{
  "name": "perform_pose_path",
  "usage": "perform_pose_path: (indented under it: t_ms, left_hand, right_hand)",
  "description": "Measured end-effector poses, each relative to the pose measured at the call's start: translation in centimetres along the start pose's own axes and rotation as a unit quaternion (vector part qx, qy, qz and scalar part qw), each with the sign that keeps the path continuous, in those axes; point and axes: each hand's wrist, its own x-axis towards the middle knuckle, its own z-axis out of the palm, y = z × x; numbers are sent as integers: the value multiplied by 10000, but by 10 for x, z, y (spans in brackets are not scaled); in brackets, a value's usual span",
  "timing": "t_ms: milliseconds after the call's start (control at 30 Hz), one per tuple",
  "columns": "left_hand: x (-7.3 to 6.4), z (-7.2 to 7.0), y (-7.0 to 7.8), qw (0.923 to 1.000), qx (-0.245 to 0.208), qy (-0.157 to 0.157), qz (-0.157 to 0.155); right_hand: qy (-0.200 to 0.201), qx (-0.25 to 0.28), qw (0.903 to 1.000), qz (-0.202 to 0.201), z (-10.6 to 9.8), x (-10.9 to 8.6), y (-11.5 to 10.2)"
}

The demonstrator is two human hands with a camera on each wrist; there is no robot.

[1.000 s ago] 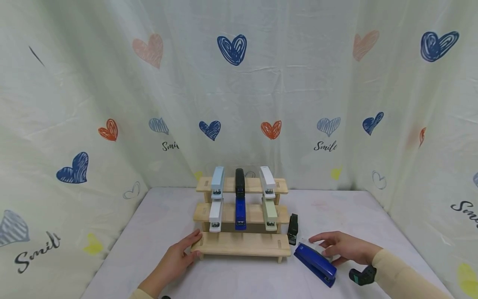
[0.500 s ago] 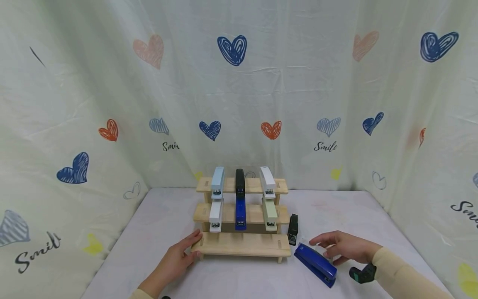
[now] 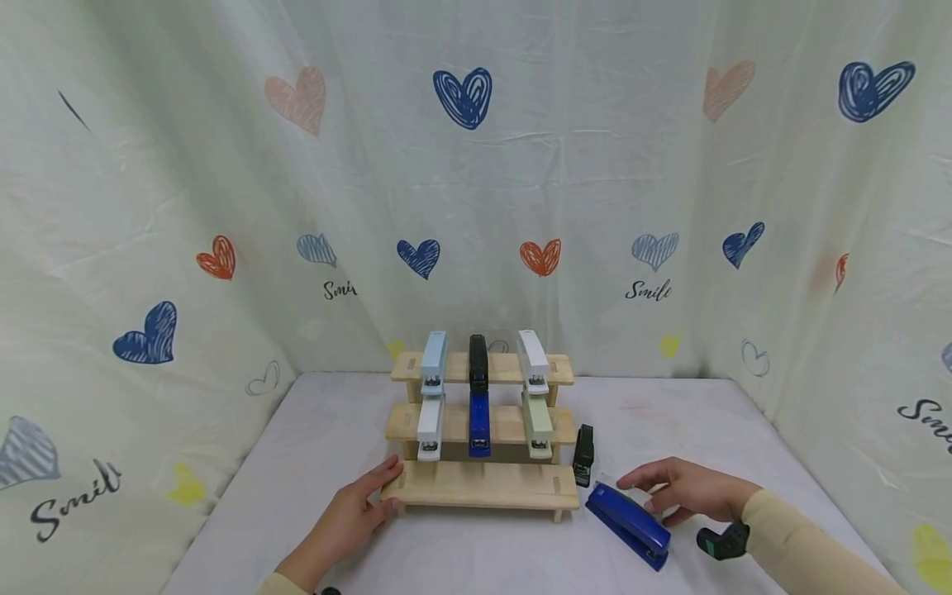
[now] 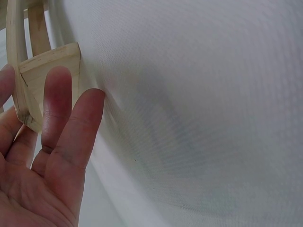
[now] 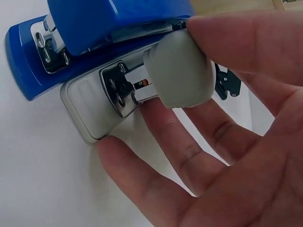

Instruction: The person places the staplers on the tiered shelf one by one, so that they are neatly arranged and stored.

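Observation:
A three-step wooden display rack (image 3: 483,485) stands at mid-table. My left hand (image 3: 349,514) grips the left end of its lowest step; in the left wrist view two fingers stretch out past the wood. On the right, a blue stapler (image 3: 628,525) lies slanted on the table. Just beyond it my right hand (image 3: 695,492) holds an off-white stapler (image 5: 182,71) between thumb and fingers, seen in the right wrist view. That stapler lies alongside the blue one, which mostly hides it from the head view. A fingertip (image 5: 113,146) touches its base.
A black stapler (image 3: 583,456) lies beside the rack's right end. On the top step sit light blue (image 3: 433,359), black (image 3: 478,364) and white (image 3: 532,359) staplers. White (image 3: 430,426), blue (image 3: 479,423) and pale green (image 3: 537,423) ones occupy the middle step. A patterned curtain (image 3: 595,165) surrounds the table.

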Motion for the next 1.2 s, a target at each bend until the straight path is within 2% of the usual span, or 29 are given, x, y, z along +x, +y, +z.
perform_pose_path:
  t_ms: [700, 1200]
  left_hand:
    - [1, 0, -2, 9999, -118, -33, 3]
    - [0, 0, -2, 9999, -93, -40, 37]
  right_hand:
    - [389, 357, 9983, 234, 2, 0, -2]
    - [203, 134, 9995, 184, 0, 0, -1]
